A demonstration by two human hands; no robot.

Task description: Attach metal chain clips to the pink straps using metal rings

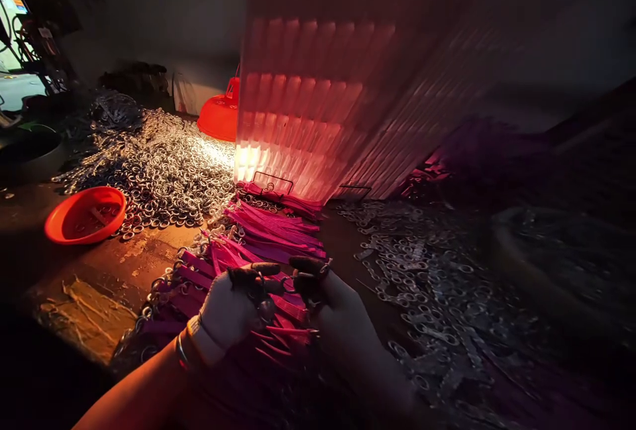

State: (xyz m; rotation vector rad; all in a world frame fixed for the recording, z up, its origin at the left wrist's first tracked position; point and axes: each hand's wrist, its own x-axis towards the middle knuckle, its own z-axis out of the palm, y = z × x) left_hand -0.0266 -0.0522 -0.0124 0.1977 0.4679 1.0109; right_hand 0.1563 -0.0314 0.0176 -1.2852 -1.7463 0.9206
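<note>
Wood, worn and stained, forms the table, and the room around it is dark, with a pale wall behind and one warm lamp glow near the middle. A tall ribbed translucent sheet leans there, and it shines red and pink. On the left lies a big heap of small shiny metal rings, round and silver. Beside this heap sits a shallow orange plastic bowl, and a second orange bowl stands behind, upside down. Flat metal clips are spread on the right. Pink straps, flat and narrow, lie in a pile in the centre. The left hand and the right hand, both in light gloves with dark fingertips, pinch together one strap end with a ring, just above the pile.
</note>
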